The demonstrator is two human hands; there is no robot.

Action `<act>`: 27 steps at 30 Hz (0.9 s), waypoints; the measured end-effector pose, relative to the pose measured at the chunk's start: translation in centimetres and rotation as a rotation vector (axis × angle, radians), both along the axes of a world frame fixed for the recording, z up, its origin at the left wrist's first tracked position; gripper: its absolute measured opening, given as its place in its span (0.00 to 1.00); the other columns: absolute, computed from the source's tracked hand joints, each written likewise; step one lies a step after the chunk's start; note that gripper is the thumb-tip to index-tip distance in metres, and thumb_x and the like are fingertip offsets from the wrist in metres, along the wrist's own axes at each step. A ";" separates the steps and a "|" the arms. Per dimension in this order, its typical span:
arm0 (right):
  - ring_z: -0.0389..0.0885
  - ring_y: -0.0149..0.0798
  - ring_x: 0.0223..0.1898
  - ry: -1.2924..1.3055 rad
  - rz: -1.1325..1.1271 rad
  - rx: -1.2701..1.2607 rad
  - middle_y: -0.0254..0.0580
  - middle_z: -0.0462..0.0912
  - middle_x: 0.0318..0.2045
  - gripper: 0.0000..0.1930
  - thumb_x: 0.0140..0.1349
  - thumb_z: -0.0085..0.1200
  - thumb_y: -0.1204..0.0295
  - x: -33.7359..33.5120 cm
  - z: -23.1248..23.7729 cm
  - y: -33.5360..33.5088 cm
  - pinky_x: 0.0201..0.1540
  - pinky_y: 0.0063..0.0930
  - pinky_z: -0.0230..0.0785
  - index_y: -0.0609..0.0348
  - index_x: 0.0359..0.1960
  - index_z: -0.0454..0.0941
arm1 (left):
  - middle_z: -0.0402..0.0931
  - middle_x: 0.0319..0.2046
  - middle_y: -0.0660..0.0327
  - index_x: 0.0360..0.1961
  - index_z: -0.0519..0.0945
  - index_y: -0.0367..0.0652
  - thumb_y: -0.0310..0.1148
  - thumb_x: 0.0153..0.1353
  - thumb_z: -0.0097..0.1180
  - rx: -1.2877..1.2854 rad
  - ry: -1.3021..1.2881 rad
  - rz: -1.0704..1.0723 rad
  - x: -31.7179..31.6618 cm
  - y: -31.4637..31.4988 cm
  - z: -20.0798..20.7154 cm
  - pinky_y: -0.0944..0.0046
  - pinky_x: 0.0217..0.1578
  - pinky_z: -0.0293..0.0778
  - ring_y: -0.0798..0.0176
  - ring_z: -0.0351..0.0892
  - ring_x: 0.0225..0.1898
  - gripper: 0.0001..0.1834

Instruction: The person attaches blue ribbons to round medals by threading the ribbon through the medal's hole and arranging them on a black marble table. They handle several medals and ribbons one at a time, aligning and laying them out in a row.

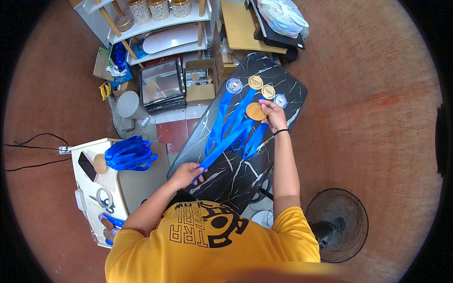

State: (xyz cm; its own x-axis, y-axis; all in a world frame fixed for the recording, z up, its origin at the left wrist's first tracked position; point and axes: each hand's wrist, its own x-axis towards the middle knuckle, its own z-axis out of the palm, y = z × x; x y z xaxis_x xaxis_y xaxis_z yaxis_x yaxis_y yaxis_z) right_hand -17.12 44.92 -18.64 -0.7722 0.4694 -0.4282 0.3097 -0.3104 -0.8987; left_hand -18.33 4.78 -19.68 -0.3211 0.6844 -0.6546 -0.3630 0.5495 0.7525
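Between my hands stretches a gold medal (255,112) on a blue ribbon (224,145). My right hand (272,117) pinches the medal's right edge above the table. Lower left, my left hand (188,175) grips the far end of that ribbon. Beyond the held medal, several medals lie in a slanting row on the black marbled table (226,177). Among them are a gold medal (255,82) and a white and blue faced medal (234,85). Their blue ribbons trail toward me, partly covered by the held ribbon.
At left, a cream side table (120,198) bears a bundle of blue ribbons (130,154), a phone (88,165), scissors (101,200) and a tape roll (104,197). A black fan (337,225) stands at lower right. Stacked frames (163,87) and a shelf (160,26) stand beyond.
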 end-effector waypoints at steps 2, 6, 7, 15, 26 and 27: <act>0.83 0.28 0.28 -0.009 0.054 -0.046 0.38 0.85 0.39 0.10 0.67 0.55 0.72 0.8 0.5 -0.6 0.27 0.20 0.78 0.62 0.46 0.80 | 0.82 0.36 0.58 0.55 0.76 0.38 0.39 0.68 0.56 -0.041 0.001 -0.163 -0.7 -0.6 0.0 0.65 0.36 0.74 0.68 0.78 0.32 0.19; 0.82 0.26 0.31 0.094 0.145 -0.052 0.36 0.85 0.38 0.09 0.66 0.57 0.71 3.0 2.1 -4.6 0.30 0.20 0.76 0.61 0.45 0.81 | 0.67 0.61 0.42 0.70 0.60 0.42 0.42 0.56 0.68 0.086 0.684 -0.092 0.3 1.5 2.5 0.51 0.62 0.63 0.46 0.69 0.62 0.44; 0.82 0.26 0.30 0.111 0.198 0.005 0.36 0.85 0.37 0.09 0.65 0.58 0.72 3.8 2.6 -6.1 0.30 0.20 0.75 0.61 0.44 0.82 | 0.67 0.61 0.41 0.71 0.57 0.43 0.42 0.53 0.70 0.128 0.870 0.034 0.8 2.7 3.4 0.50 0.63 0.63 0.41 0.68 0.62 0.48; 0.78 0.24 0.23 0.042 0.133 -0.314 0.32 0.82 0.27 0.12 0.69 0.54 0.66 8.7 6.7 -13.4 0.21 0.18 0.70 0.60 0.47 0.79 | 0.82 0.38 0.56 0.40 0.81 0.39 0.28 0.54 0.68 0.653 1.206 0.029 0.0 8.6 7.6 0.59 0.39 0.76 0.53 0.82 0.38 0.13; 0.72 0.35 0.37 0.175 -0.178 0.862 0.41 0.75 0.41 0.17 0.58 0.65 0.71 10.9 8.7 -16.8 0.41 0.26 0.67 0.59 0.48 0.77 | 0.81 0.36 0.58 0.37 0.73 0.44 0.31 0.68 0.55 0.351 -0.575 0.881 2.1 9.8 9.0 0.63 0.38 0.83 0.65 0.83 0.36 0.05; 0.76 0.41 0.40 0.156 -0.146 0.980 0.46 0.78 0.44 0.16 0.58 0.64 0.71 11.3 9.2 -17.3 0.44 0.31 0.69 0.60 0.48 0.78 | 0.80 0.40 0.57 0.37 0.71 0.45 0.29 0.69 0.54 0.338 -0.594 0.869 2.3 9.6 9.2 0.57 0.45 0.83 0.63 0.83 0.42 0.04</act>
State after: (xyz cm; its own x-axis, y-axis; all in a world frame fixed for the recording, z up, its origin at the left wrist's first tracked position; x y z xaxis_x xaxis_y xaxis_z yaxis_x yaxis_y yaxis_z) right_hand -5.81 27.64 -9.42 -0.6937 0.6551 0.2994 0.1845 0.5634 -0.8053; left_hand -16.00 14.34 -10.52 -0.4756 0.5511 -0.6856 -0.8791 -0.2692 0.3934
